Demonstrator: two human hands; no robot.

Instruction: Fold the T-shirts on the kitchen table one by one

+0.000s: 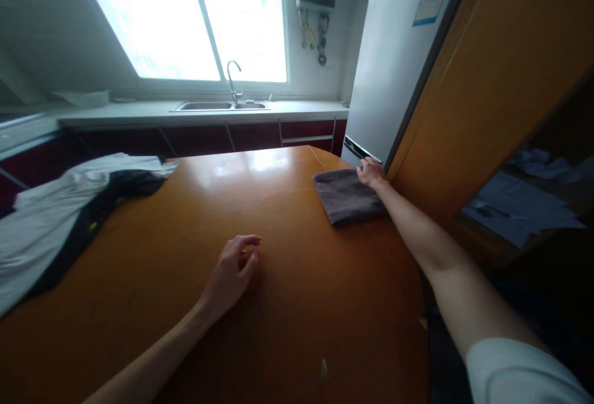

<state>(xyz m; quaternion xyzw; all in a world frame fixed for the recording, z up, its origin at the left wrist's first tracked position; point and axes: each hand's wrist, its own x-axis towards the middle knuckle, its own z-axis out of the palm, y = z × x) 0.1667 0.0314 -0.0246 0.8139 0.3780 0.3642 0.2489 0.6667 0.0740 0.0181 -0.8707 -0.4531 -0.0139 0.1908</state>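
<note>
A folded dark grey-brown towel lies flat at the right side of the wooden table. My right hand is at its far right corner, arm stretched forward, with fingers curled over the edge of the cloth. Closer to me, my left hand is over the middle of the table, touching no object but perhaps the tabletop. Its thumb and fingers are apart and loosely bent, with nothing between them.
White and black clothes lie heaped along the table's left edge. A fridge and a wooden cabinet stand close on the right, with papers on a shelf. Behind the table runs a counter with a sink.
</note>
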